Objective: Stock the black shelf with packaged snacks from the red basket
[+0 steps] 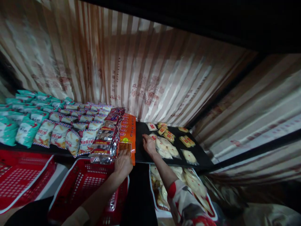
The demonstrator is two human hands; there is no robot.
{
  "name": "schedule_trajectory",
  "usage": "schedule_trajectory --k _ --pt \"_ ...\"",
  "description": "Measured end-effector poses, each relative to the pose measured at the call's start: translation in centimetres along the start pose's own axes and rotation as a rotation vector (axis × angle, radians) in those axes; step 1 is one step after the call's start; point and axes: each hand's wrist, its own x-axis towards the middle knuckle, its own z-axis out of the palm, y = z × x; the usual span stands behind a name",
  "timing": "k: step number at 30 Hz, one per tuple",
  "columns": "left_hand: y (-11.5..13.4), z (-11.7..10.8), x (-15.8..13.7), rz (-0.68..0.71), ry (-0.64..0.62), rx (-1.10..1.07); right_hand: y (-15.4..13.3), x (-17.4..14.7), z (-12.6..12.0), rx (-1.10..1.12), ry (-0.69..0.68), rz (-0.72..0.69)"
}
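My left hand [124, 163] lies over the lower end of an orange snack packet [127, 128], its fingers curled against the packet's front. Beside that packet, to the left, runs a row of silver and dark red snack packets [105, 135]. My right hand [149, 144] is above the black shelf [140, 150], just left of some white round cakes in clear wrappers [166, 147]. Its fingers are stretched out and somewhat apart, and nothing shows in them. Part of the fingers is hidden by the back of the hand.
White striped snack bags [60, 135] and teal bags [27, 131] fill the shelf's left. Yellow wrapped pieces [187, 141] lie at right. Below stand red baskets [87, 179] and another basket with wrapped cakes [195, 185]. A printed curtain [141, 72] hangs behind.
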Motion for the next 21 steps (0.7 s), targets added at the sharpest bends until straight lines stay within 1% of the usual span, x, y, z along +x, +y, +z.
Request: schedule_trajectory --k 3,7,10,16,18,21 --pt "0.9 0.8 -0.1 -0.023 0.044 -0.044 2.2 1.9 -1.5 -0.101 -0.034 0.052" --pt "2.4 2.5 -0.1 -0.048 0.096 -0.137 4.8 3.7 -3.0 -0.143 -0.065 0.06" --pt "3.1 3.8 0.2 -0.049 0.152 -0.179 6.2 5.3 -3.7 -0.18 -0.092 0.08" --pt "3.8 5.7 1.8 -0.03 0.228 -0.233 8.4 9.7 -3.7 -0.245 -0.16 0.094" --pt "4.3 6.3 2.7 -0.027 0.231 -0.252 9.0 10.8 -3.3 -0.263 -0.193 0.089" --pt "5.6 7.0 4.2 -0.035 0.199 -0.27 9.6 12.0 -2.6 -0.282 -0.236 0.105"
